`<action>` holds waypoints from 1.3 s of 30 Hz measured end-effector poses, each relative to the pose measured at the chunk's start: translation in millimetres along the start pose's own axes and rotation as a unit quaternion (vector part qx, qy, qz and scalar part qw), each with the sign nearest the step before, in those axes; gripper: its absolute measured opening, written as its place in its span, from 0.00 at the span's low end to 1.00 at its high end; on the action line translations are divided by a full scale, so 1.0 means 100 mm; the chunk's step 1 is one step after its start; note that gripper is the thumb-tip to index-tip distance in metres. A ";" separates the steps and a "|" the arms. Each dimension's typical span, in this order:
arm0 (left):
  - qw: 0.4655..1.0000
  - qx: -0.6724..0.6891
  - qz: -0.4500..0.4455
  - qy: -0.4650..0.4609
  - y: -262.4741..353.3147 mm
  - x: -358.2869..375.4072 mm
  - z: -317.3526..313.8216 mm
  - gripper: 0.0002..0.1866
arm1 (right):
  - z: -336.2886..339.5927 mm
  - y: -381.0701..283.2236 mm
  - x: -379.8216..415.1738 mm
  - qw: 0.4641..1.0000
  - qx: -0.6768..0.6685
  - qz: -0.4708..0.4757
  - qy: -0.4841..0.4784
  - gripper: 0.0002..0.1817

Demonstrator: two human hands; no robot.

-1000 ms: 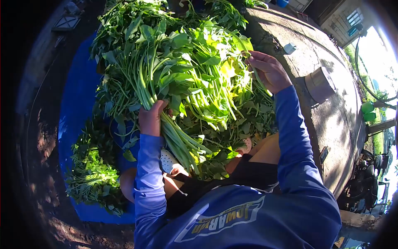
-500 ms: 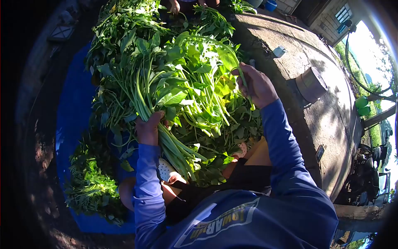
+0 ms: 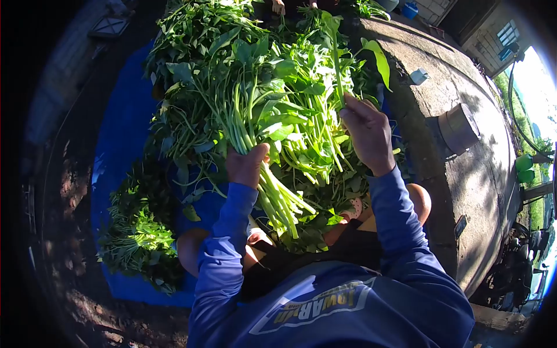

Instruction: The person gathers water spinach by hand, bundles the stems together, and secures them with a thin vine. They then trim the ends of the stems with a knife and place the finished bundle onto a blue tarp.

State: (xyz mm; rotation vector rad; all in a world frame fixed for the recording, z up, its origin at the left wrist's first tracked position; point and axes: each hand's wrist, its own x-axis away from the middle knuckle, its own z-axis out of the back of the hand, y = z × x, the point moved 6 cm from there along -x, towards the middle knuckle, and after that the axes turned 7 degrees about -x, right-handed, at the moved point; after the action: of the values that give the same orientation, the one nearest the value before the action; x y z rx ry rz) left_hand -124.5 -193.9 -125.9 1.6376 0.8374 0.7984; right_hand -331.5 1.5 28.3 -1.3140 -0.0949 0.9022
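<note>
My left hand (image 3: 248, 165) is closed around a thick bunch of water spinach (image 3: 281, 200), its leafy tops pointing away from me and the cut stems towards my lap. A single water spinach stem (image 3: 337, 66) is pinched upright between the thumb and fingers of my right hand (image 3: 369, 136), to the right of the bunch. Beneath and beyond both hands lies a large heap of leafy water spinach (image 3: 203, 37), sunlit at its middle. The stem's lower end is hidden by my right hand.
A blue tarp (image 3: 119, 136) lies under the greens, with a separate pile of greens (image 3: 145, 238) at the lower left. To the right, a concrete slab (image 3: 426, 64) bears a round block (image 3: 459, 129). Another person's hand (image 3: 278, 7) shows at the top edge.
The view has shifted, so the scene sits further right. My right hand has turned the single stem from drooping over the heap to standing upright. My left hand keeps its bunch.
</note>
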 end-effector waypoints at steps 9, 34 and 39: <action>0.988 -0.090 -0.121 -0.023 -0.23 0.17 -0.13 0.21 | -1.24 0.36 0.83 0.996 -0.003 -0.051 -0.077 0.16; 0.997 0.059 0.036 0.029 -0.39 0.15 -0.09 0.16 | -1.12 -0.34 0.50 0.958 0.061 0.249 -0.131 0.11; 0.993 -0.071 -0.072 0.064 -0.06 0.20 -0.12 0.20 | -1.42 0.13 0.25 0.946 0.196 0.219 -0.140 0.07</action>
State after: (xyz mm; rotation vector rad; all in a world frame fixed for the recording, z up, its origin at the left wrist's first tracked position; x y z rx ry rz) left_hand -125.1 -170.0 -128.0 1.3965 0.9556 0.8484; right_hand -245.4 -95.5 -36.1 -0.8386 0.1582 1.4058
